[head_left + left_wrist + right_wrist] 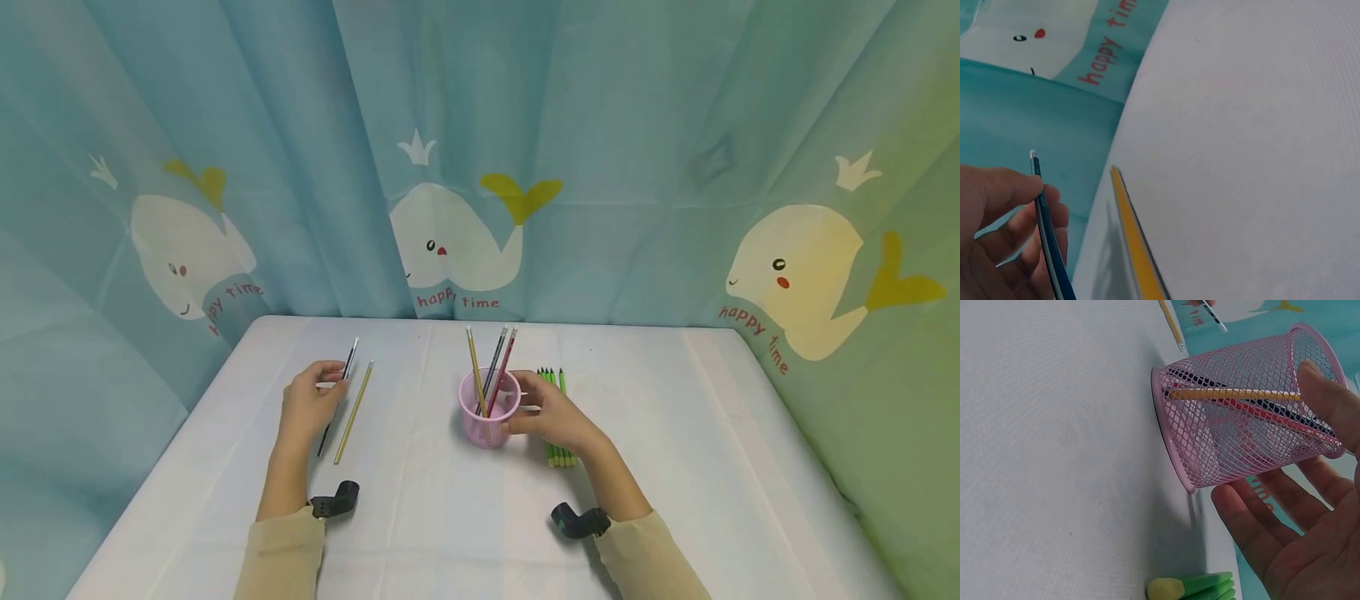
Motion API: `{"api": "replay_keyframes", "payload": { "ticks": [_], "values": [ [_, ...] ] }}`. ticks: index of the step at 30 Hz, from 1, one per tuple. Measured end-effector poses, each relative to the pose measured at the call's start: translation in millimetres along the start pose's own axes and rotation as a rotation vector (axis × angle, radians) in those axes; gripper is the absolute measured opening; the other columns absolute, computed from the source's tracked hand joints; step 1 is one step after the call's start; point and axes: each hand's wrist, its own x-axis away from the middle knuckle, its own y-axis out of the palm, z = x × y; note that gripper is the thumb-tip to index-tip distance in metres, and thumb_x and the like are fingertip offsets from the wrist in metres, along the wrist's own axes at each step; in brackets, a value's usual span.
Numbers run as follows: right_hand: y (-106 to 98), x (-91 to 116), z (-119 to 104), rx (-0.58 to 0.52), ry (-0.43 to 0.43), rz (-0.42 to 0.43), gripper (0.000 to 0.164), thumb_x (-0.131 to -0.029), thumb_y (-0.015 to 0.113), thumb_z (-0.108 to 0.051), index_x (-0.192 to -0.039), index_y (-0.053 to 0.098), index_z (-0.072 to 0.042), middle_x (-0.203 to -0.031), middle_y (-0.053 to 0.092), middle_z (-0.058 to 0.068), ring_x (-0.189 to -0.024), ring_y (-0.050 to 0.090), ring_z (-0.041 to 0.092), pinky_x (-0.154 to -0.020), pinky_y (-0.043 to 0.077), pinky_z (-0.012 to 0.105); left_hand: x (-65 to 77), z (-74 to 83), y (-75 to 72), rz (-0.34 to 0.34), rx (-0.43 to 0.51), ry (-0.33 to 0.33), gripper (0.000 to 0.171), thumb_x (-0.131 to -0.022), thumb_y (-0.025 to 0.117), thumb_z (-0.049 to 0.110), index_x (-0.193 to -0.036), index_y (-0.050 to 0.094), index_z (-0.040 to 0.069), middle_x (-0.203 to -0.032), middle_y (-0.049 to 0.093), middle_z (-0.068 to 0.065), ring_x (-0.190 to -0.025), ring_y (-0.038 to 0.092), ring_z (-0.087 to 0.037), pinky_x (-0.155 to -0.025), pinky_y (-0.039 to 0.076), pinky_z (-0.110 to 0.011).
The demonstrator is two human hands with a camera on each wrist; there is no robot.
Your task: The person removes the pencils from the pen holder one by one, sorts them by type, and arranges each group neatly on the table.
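In the head view my left hand pinches a dark pencil between thumb and fingers. The left wrist view shows this pencil as dark blue, its pale tip pointing up. Just right of it a yellow pencil lies on the table. At the table's middle, my right hand holds a pink mesh pencil cup from its right side, thumb in front and fingers behind. A yellow, a dark and a red pencil lean inside the cup, their upper ends above its rim.
Several green pencils lie side by side just right of the cup, partly behind my right hand. A white cloth covers the table. Behind its far edge hangs a blue curtain with whale prints.
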Motion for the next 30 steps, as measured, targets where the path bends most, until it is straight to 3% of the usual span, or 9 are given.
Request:
{"api": "replay_keyframes", "payload": {
  "ticks": [4,9,15,22,30],
  "values": [
    [0.3,0.3,-2.2,0.005,0.000,0.003,0.072,-0.079,0.083,-0.010,-0.142,0.048,-0.009,-0.136,0.057,0.011,-0.124,0.057,0.034,-0.105,0.049,0.049,-1.1,-4.4,1.4,-0.028,-0.008,-0.060,0.034,-0.098,0.060,0.015,-0.130,0.060,0.005,-0.120,0.066,-0.020,-0.104,0.067,-0.035,-0.075,0.054,-0.035],
    [0.5,0.4,-2.0,0.005,-0.001,0.006,0.072,-0.079,0.083,-0.010,-0.142,0.049,-0.010,-0.136,0.058,0.010,-0.123,0.057,0.034,-0.104,0.049,0.048,-2.7,-10.8,3.2,-0.063,-0.031,-0.096,0.036,-0.098,0.059,0.017,-0.132,0.058,0.004,-0.120,0.066,-0.020,-0.100,0.066,-0.032,-0.068,0.052,-0.030],
    [-0.3,1.4,-2.9,0.007,-0.001,0.007,0.071,-0.079,0.082,-0.009,-0.141,0.049,-0.010,-0.136,0.058,0.011,-0.124,0.057,0.034,-0.105,0.048,0.050,-6.4,-20.1,6.5,-0.086,-0.079,-0.094,0.035,-0.098,0.058,0.018,-0.131,0.059,0.005,-0.119,0.066,-0.019,-0.098,0.067,-0.031,-0.066,0.050,-0.028],
    [0.4,1.9,-2.2,-0.006,-0.007,0.001,0.071,-0.079,0.082,-0.009,-0.141,0.049,-0.009,-0.136,0.057,0.011,-0.124,0.057,0.034,-0.106,0.048,0.049,-5.0,-23.3,12.2,-0.060,-0.125,-0.079,0.034,-0.095,0.063,0.015,-0.127,0.061,0.005,-0.115,0.068,-0.018,-0.095,0.067,-0.031,-0.068,0.050,-0.032],
    [1.8,1.7,-2.6,-0.009,-0.014,-0.005,0.070,-0.080,0.082,-0.010,-0.141,0.049,-0.008,-0.136,0.057,0.012,-0.124,0.056,0.036,-0.106,0.048,0.051,-1.2,-20.8,14.3,-0.045,-0.151,-0.042,0.033,-0.094,0.065,0.014,-0.126,0.061,0.004,-0.111,0.070,-0.017,-0.094,0.069,-0.032,-0.075,0.053,-0.044]
  ]
}}
